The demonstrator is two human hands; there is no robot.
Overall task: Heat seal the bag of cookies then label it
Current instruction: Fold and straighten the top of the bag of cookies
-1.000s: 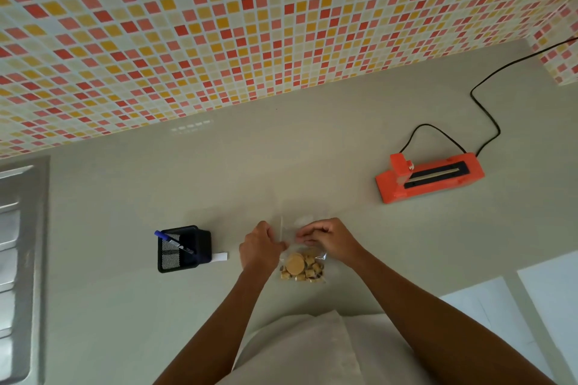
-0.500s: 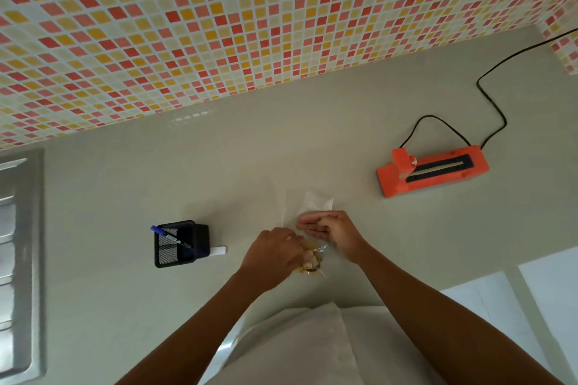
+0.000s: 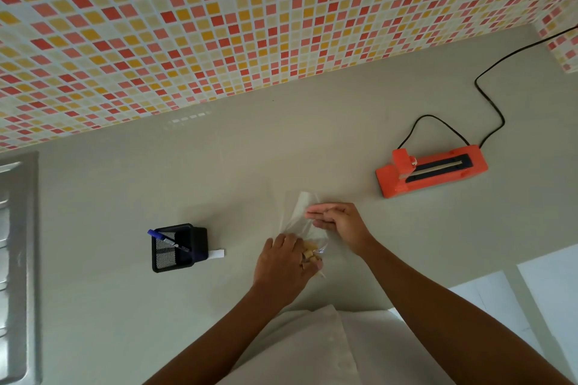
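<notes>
A person at a grey table (image 3: pixel 312 141) works a clear bag of cookies (image 3: pixel 305 230) with both bare hands, near the table's front edge. The left hand (image 3: pixel 283 262) lies palm down over the lower, filled part of the bag, its fingers (image 3: pixel 308 264) curled around the cookies and gripping them through the plastic. The right hand (image 3: pixel 339 222) reaches in from the right, forearm angled across the near corner, and its fingers (image 3: pixel 319 211) are stretched flat and held together, pressing the empty upper part of the bag down rather than closing on it. The bag's open end points toward the far wall.

An orange heat sealer (image 3: pixel 431 170) sits well apart to the far right, its black cord (image 3: pixel 488 103) trailing off toward the tiled wall (image 3: pixel 219 25). To the left, a black mesh pen holder (image 3: pixel 179 247) holds a blue pen (image 3: pixel 165 239), with a small white label (image 3: pixel 216 254) lying just beside it. No writing can be read on the label, the pen or the sealer.
</notes>
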